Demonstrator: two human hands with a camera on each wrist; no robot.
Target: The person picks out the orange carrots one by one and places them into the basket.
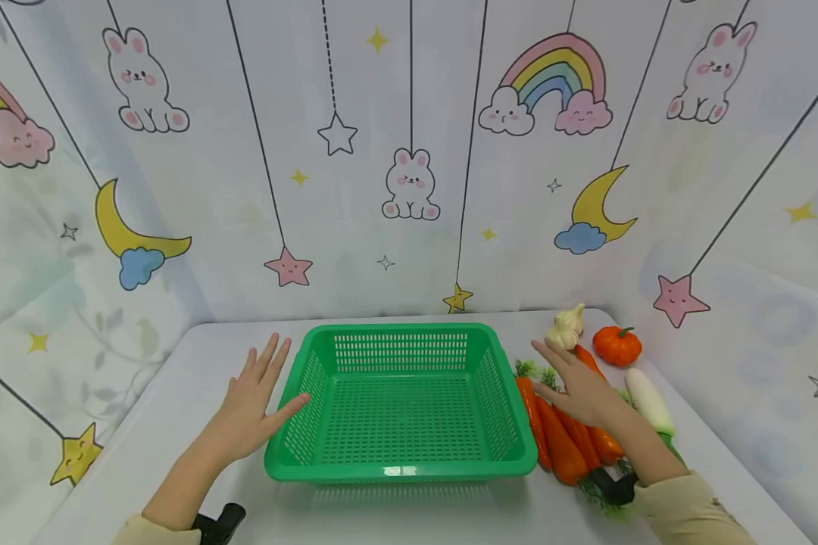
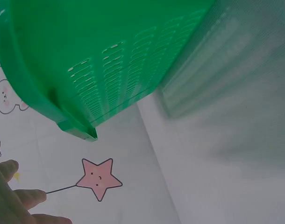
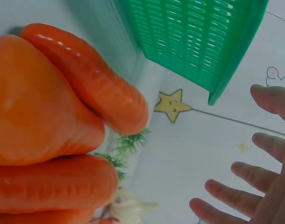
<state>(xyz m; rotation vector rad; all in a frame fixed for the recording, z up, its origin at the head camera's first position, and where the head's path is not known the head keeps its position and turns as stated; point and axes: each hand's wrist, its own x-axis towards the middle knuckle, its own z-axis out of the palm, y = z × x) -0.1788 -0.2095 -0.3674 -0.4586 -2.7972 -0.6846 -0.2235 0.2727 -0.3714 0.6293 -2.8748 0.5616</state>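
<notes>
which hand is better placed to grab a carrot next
Right, I'd judge: the right hand is empty, on the same side of the green plastic basket as the carrots. The left hand, also empty, is at the basket's opposite side, so it would likely have to reach across.

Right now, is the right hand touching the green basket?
Apart: the right wrist view shows patterned backdrop between the right hand and the green basket.

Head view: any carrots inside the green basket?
No, the carrots lie to the right of the green basket, and nothing shows inside it.
</notes>
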